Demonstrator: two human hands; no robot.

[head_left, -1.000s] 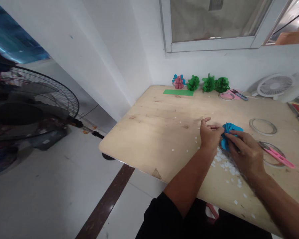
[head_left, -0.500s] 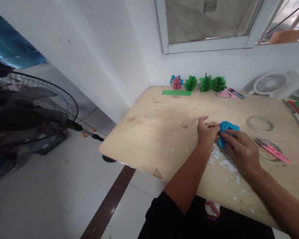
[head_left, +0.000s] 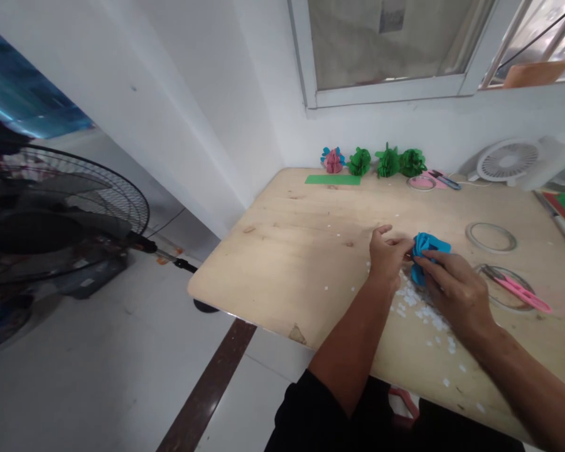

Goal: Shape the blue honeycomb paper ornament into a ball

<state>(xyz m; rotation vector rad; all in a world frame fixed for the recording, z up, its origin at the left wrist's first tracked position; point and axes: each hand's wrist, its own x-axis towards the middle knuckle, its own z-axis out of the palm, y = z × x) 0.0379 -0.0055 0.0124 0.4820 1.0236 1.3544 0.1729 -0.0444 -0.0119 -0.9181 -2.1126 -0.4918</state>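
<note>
Between my two hands is a blue folded-paper flower (head_left: pixel 422 242), held just above the wooden table (head_left: pixel 282 251). My left hand (head_left: pixel 387 254) pinches its left edge with the fingertips, one finger raised away from the rest. From the right, my right hand (head_left: pixel 456 285) closes its thumb and fingers on the front of the blue paper, hiding part of it. Small white paper bits (head_left: pixel 419 304) lie scattered below and between my forearms.
Along the wall stand a pink-and-blue paper flower (head_left: pixel 333 161) and several green ones (head_left: pixel 387 161), behind a green paper strip (head_left: pixel 333 179). Tape rings (head_left: pixel 491 238), pink-handled scissors (head_left: pixel 520 292), a pair of pliers-like cutters (head_left: pixel 445 180) and a small white fan (head_left: pixel 508 161) are on the right.
My left hand has shifted slightly left, and the fingers of both hands have moved a little on the blue paper. The whole view has tilted slightly.
</note>
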